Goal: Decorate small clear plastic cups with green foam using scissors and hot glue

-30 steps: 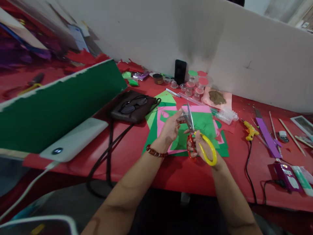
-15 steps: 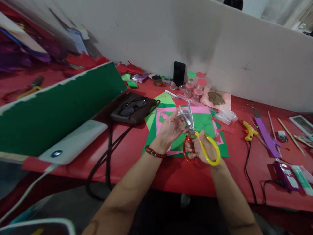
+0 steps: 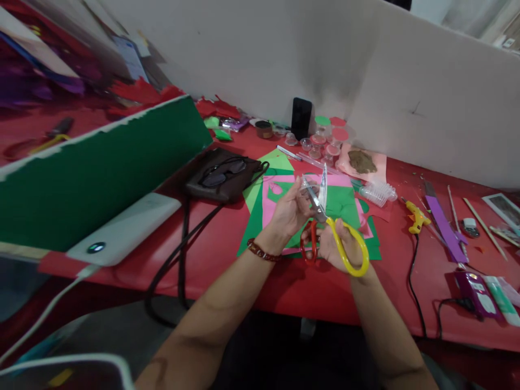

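Observation:
My right hand (image 3: 335, 245) grips a pair of scissors (image 3: 343, 246) with one yellow loop and one red loop. Their metal blades are spread apart and point away from me. Pinched in my left hand (image 3: 290, 210) is a small clear plastic piece (image 3: 309, 184), close against the lower blade; its exact shape is hard to make out. A beaded bracelet (image 3: 263, 250) circles my left wrist. Beneath both hands lie sheets of pink paper (image 3: 268, 208) and green paper (image 3: 254, 233), stacked on the red table (image 3: 219, 271).
Left of my hands are a dark pouch (image 3: 203, 187) with glasses on it, a white power bank (image 3: 125, 227) and a green board (image 3: 122, 168). Lidded plastic cups (image 3: 319, 142) and a phone (image 3: 301, 116) stand behind. A yellow glue gun (image 3: 416, 216) and purple-handled blade (image 3: 444, 227) lie right.
The scissors' blades are a little wider apart, and the red loop has shifted slightly. My left hand still holds the clear plastic piece. The whole view has moved slightly.

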`<state>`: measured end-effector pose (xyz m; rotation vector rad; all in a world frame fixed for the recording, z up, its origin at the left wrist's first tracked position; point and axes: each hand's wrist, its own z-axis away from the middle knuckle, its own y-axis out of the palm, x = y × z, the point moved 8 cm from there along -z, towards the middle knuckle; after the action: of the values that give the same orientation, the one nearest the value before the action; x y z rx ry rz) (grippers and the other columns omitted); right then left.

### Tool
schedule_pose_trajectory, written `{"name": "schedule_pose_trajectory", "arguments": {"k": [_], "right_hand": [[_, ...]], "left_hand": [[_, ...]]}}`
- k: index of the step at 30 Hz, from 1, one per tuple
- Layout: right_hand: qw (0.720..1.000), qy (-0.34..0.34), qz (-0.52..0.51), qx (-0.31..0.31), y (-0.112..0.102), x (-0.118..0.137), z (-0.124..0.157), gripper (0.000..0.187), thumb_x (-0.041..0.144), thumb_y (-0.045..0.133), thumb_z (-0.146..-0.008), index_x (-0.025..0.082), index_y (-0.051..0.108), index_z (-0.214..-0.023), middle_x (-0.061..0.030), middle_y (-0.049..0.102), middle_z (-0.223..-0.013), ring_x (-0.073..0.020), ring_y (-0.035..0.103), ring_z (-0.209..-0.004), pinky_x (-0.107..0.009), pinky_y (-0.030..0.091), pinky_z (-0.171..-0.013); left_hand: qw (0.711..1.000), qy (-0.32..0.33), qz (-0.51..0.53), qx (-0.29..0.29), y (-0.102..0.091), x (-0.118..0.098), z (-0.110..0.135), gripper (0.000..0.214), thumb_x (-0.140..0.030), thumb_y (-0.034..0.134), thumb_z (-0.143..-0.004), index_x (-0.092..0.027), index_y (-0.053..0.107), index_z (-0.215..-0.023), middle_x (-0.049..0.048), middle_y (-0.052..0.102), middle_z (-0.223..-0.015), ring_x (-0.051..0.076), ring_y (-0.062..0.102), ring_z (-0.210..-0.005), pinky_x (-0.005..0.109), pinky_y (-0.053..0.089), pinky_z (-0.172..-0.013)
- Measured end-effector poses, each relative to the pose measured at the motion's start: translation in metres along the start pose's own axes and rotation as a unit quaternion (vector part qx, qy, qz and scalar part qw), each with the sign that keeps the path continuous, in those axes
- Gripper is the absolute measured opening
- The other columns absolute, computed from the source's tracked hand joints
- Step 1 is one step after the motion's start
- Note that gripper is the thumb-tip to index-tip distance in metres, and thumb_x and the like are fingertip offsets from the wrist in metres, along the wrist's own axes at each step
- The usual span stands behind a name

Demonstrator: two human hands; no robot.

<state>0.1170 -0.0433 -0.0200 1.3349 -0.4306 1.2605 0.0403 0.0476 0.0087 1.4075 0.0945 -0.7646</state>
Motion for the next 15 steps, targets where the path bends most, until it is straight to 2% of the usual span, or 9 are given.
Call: {"name": "schedule_pose_trajectory", "arguments": {"k": [4,7,11,15], "right_hand": [[0.999,-0.024,-0.023,0.014,0.010,0.013,0.001,0.071,0.078,0.077,-0.072,0.025,0.065,-0.116,-0.0036,0.067,-0.089,-0.0197,0.060,-0.077,-0.029,0.050,-0.057],[0.999,-0.024,-0.016,-0.014,0.007,0.012,0.003,0.068,0.074,0.082,-0.072,0.023,0.065,-0.113,-0.0012,0.065,-0.085,-0.0165,0.057,-0.071,-0.027,0.049,-0.055],[0.996,-0.038,0.044,-0.069,0.000,0.008,0.005,0.063,0.073,0.081,-0.075,0.023,0.067,-0.112,0.0017,0.059,-0.079,-0.0137,0.053,-0.065,-0.025,0.046,-0.053],[0.991,-0.058,0.094,-0.081,0.004,0.011,0.007,0.065,0.075,0.081,-0.074,0.025,0.068,-0.114,0.0023,0.052,-0.082,-0.0127,0.048,-0.067,-0.024,0.044,-0.053]], "left_hand": [[0.999,0.013,-0.035,-0.008,-0.005,0.000,-0.001,0.032,-0.044,0.067,-0.101,-0.018,0.065,-0.083,-0.0011,0.063,-0.067,0.009,0.057,-0.052,0.019,0.036,-0.040],[0.997,0.016,-0.072,-0.013,-0.010,0.001,-0.003,0.029,-0.042,0.068,-0.099,-0.018,0.066,-0.084,-0.0001,0.064,-0.068,0.011,0.055,-0.054,0.020,0.034,-0.041],[0.983,0.088,-0.145,-0.072,-0.023,-0.006,-0.001,0.023,-0.032,0.067,-0.100,-0.019,0.070,-0.081,0.0012,0.069,-0.078,0.013,0.062,-0.071,0.019,0.043,-0.057],[0.959,0.156,-0.207,-0.116,-0.030,-0.016,0.003,0.017,-0.024,0.073,-0.097,-0.020,0.074,-0.080,0.0017,0.074,-0.086,0.016,0.064,-0.090,0.021,0.045,-0.075]]}}
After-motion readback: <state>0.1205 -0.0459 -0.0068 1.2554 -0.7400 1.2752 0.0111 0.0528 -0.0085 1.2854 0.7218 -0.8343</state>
